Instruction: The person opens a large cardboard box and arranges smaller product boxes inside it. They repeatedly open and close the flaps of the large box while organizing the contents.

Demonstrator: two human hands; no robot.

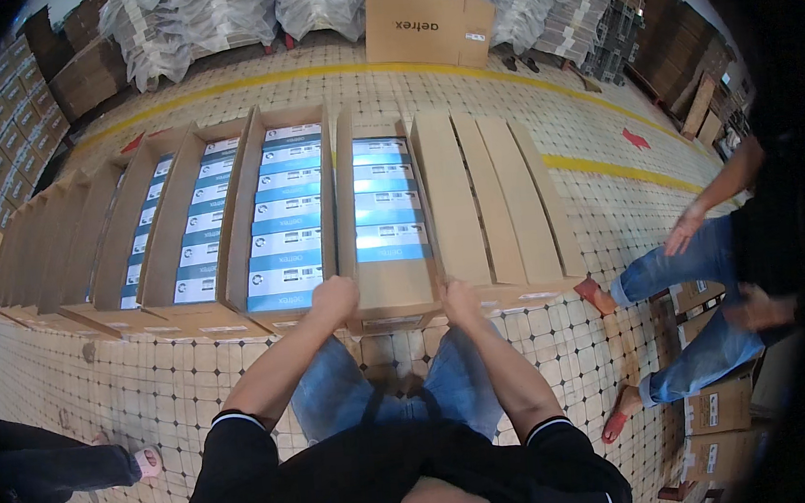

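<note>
In front of me stands an open cardboard carton [391, 290] filled with a row of blue-and-white boxes [386, 201]. Its near end flap lies folded inward over the closest part of the row, while the side flaps stand up. My left hand [336, 301] is closed on the carton's near left corner, at the side flap. At the near right corner, my right hand [460, 302] has its fingers closed on the other side flap. The fingertips of both hands are partly hidden.
More open cartons [286, 213] with similar boxes line up to the left; cartons with closed tops [503, 206] stand right. A co-worker [697, 266] is on my right, and another person's leg [60, 463] shows at left. Plastic-wrapped stacks [196, 27] stand along the back.
</note>
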